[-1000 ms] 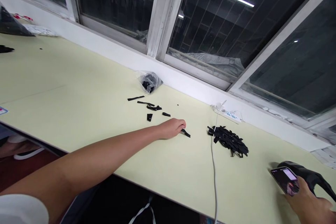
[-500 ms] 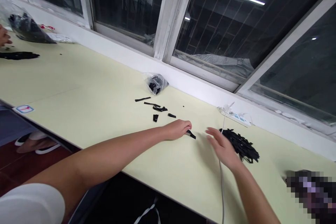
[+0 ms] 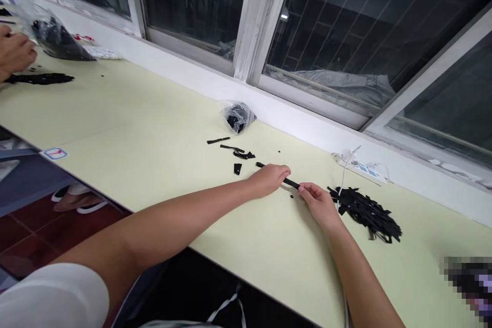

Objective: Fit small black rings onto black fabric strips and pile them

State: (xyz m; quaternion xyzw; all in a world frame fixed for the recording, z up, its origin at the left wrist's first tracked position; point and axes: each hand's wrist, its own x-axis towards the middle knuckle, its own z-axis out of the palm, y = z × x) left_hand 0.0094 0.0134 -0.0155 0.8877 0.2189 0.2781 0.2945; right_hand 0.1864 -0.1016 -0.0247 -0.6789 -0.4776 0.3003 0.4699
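Observation:
A narrow black strip [image 3: 291, 183] is stretched between my two hands, just above the pale table. My left hand [image 3: 269, 179] is closed on its left part, and my right hand [image 3: 318, 204] pinches its right end between thumb and fingers. A small black round piece [image 3: 291, 197] lies on the table just below the strip. To the left of my left hand lie several loose black pieces, among them a four-sided one [image 3: 238, 168] and a thin strip [image 3: 218, 140]. Beyond my right hand is a heap of black strips [image 3: 369, 212].
A clear plastic bag of black pieces [image 3: 237, 117] stands by the wall. At the right, a white power strip [image 3: 361, 169] has a cable running past my right arm. Another person's hand [image 3: 17, 53] works at far left beside a larger bag [image 3: 61, 38].
My right hand has moved left from near the heap and now grips the strip's end. The strip is now held taut between both hands. A small round piece now shows below it.

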